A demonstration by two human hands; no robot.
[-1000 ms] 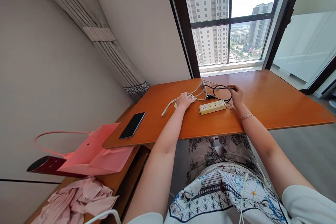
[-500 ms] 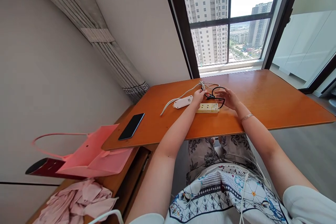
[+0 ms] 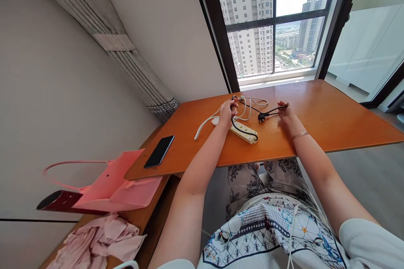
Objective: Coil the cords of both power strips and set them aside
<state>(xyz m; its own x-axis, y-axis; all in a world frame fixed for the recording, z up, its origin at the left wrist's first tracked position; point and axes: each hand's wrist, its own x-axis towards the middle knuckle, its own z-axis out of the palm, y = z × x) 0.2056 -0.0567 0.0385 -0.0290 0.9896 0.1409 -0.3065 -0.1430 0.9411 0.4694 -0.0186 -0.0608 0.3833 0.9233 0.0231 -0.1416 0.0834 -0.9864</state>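
My left hand (image 3: 227, 111) is closed on a black power cord (image 3: 232, 118) at the far side of the table. That cord curves down to the end of a cream power strip (image 3: 244, 130) lying askew on the wood. To the right, my right hand (image 3: 285, 111) pinches another stretch of the black cord, pulled out between the hands. A black plug (image 3: 261, 117) hangs or rests beside it; I cannot tell which. White cables (image 3: 251, 105) loop behind the strip, and a white power strip (image 3: 215, 121) is mostly hidden by my left hand and wrist.
A smartphone (image 3: 159, 151) lies near the left edge of the orange-brown table (image 3: 341, 122). Below left are a pink bag (image 3: 116, 187), a dark red object (image 3: 59, 200) and crumpled pink cloth (image 3: 101, 237). Beyond the table stands a window (image 3: 274, 21).
My hands have moved apart, drawing the black cord out between them. The cream power strip has turned askew, and the black plug now shows to its right.
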